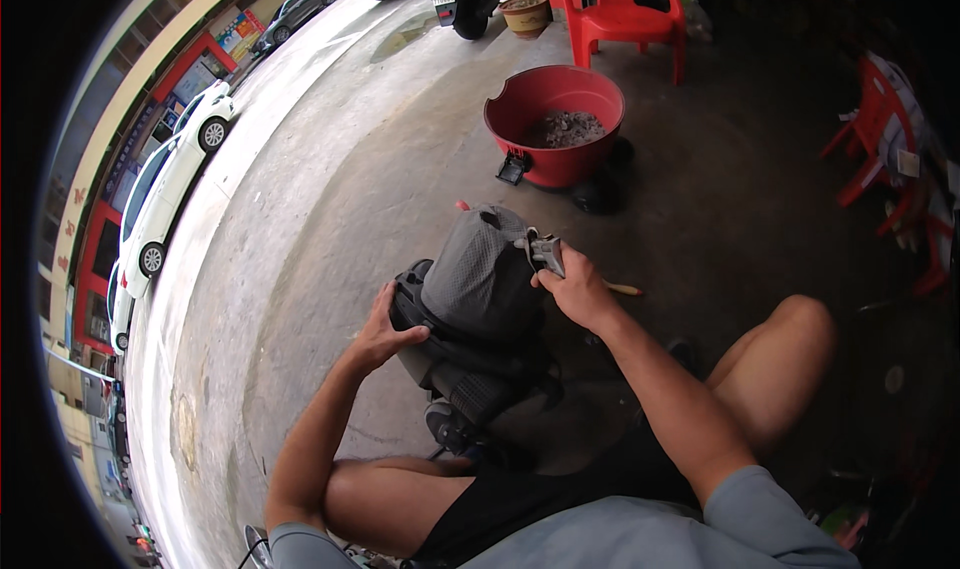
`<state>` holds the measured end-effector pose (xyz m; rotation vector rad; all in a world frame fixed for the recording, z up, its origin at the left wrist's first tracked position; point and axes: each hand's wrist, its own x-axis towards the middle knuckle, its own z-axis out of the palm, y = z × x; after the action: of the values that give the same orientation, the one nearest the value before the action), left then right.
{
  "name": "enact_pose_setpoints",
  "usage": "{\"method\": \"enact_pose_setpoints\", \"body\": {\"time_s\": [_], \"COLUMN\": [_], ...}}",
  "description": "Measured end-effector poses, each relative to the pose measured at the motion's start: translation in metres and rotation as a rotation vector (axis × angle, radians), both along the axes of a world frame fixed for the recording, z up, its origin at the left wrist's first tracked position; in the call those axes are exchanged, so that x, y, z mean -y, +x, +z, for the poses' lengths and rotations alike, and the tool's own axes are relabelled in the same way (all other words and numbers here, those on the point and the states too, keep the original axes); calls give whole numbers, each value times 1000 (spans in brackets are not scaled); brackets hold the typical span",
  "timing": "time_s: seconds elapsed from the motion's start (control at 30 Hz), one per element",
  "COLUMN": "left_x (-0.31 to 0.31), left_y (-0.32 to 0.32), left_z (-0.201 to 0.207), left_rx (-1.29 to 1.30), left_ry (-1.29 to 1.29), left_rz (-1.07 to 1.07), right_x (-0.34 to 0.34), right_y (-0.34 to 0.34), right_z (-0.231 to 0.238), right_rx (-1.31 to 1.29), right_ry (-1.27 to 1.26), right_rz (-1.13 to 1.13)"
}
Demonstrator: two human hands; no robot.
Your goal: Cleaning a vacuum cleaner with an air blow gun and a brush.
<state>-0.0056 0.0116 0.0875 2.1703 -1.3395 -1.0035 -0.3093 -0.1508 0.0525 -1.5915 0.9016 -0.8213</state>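
Observation:
Between my legs stands a black vacuum cleaner head [478, 354], tilted, with a grey textured cloth filter [475, 279] over its upper part. My left hand [378, 331] lies against the head's dark rim on the left, fingers spread and thumb pointing toward the cloth. My right hand [580, 291] is closed around a grey metal tool [545, 253] whose exact kind I cannot make out. The tool's far end touches or nearly touches the filter's right edge. Beyond them is a red drum [590, 165] with a black latch [513, 168] and grey debris [572, 129] inside.
A red plastic chair [625, 14] stands behind the drum, near a flowerpot [525, 16] and a parked motorbike [466, 4]. More red chairs [880, 129] are at the right. A yellowish stick [624, 289] lies on the concrete floor [330, 219]. White cars [160, 199] line the street at left.

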Motion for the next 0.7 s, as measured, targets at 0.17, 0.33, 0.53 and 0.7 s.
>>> {"method": "enact_pose_setpoints", "body": {"time_s": [0.17, 0.33, 0.53, 0.7], "left_x": [0, 1, -4, 2], "left_y": [-1, 1, 7, 2], "left_z": [3, -4, -5, -4], "left_rx": [-40, -24, 0, 3], "left_ry": [-3, -13, -12, -29], "left_rz": [13, 0, 9, -20], "right_x": [-2, 7, -7, 3], "right_y": [5, 6, 5, 1], "right_z": [-14, -19, 16, 6], "right_rx": [37, 81, -49, 52], "right_ry": [15, -20, 71, 146], "right_rz": [18, -127, 155, -28]}}
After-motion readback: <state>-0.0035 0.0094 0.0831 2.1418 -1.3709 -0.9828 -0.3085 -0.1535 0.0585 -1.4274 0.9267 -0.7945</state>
